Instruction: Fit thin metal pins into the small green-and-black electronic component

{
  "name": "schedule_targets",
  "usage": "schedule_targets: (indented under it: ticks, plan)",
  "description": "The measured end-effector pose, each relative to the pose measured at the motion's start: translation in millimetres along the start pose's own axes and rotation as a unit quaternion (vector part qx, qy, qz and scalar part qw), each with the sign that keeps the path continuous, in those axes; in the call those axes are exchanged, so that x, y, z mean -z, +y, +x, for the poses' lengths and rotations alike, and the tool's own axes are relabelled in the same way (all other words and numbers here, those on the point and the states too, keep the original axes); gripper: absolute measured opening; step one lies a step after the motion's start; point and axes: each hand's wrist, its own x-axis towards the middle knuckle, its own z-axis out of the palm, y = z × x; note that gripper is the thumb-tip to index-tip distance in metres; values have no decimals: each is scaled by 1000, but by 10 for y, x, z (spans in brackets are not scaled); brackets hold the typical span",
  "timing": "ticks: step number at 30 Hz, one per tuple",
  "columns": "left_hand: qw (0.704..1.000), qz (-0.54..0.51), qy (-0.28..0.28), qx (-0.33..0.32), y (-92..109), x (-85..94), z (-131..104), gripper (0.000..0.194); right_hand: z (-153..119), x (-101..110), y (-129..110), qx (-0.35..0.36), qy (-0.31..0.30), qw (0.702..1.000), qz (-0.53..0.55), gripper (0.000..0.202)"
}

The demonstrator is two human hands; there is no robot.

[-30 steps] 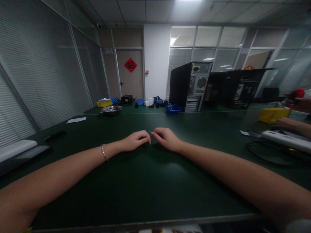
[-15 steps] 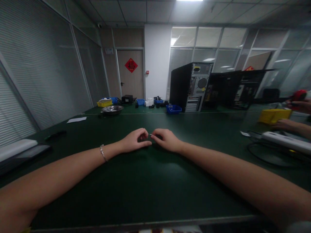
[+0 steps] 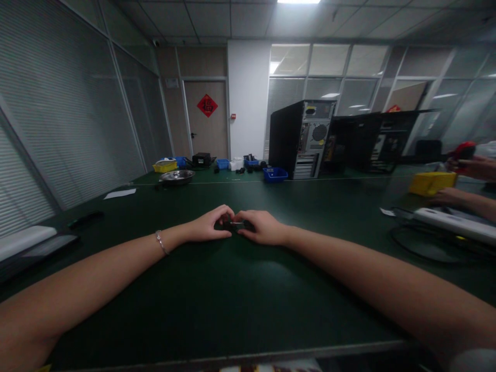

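Above the green table [image 3: 240, 299], my two hands meet near the middle of the view. A small dark object with a shiny edge [image 3: 237, 225] shows between them, too small and dim to name. My right hand [image 3: 261, 227] has its thumb and fingers closed round the object's right part. My left hand [image 3: 213, 223], with a bracelet [image 3: 161, 243] on the wrist, curls at the object's left end; its fingertips are partly hidden, and whether they grip it is unclear.
Behind stand a metal bowl [image 3: 177, 177], a blue bin [image 3: 275, 174] and a black computer tower [image 3: 300, 139]. To the right lie a white power strip [image 3: 445, 221], a black cable and a yellow bin [image 3: 433, 183], beside another person's hands.
The object between my hands now shows a broader dark side, where only a thin bright line showed before. My hands are closer together. The view has shifted slightly.
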Motion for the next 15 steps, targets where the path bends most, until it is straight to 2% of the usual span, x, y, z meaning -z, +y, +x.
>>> schedule_targets:
  ticks: [5,11,15]
  plan:
    - [1000,1,5,-24,-10,-4,4,45,6,4,-12,-9,0,1000,11,24]
    - [1000,27,-5,-5,73,-1,-4,36,20,12,5,-21,-6,999,36,23]
    - [1000,26,16,-6,40,-18,-2,42,21,27,-4,-30,-13,998,47,23]
